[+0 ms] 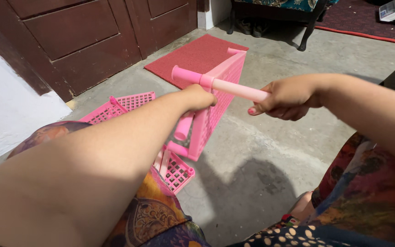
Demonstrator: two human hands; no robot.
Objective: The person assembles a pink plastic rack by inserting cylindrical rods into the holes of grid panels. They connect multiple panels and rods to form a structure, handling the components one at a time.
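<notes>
Head view: pink plastic parts on a grey concrete floor (pixel 252 174), no packages or labels.
Right hand (pixel 284 98): fist clamped round a pale pink tube (pixel 227 85).
Left hand (pixel 197 98): closed on the upright pink lattice panel (pixel 216 107), where the tube meets it.
Spare lattice panel (pixel 120 106): flat on the floor behind the left forearm.
Red mat (pixel 193 55): beyond the panel, before a dark door (pixel 83 36).
</notes>
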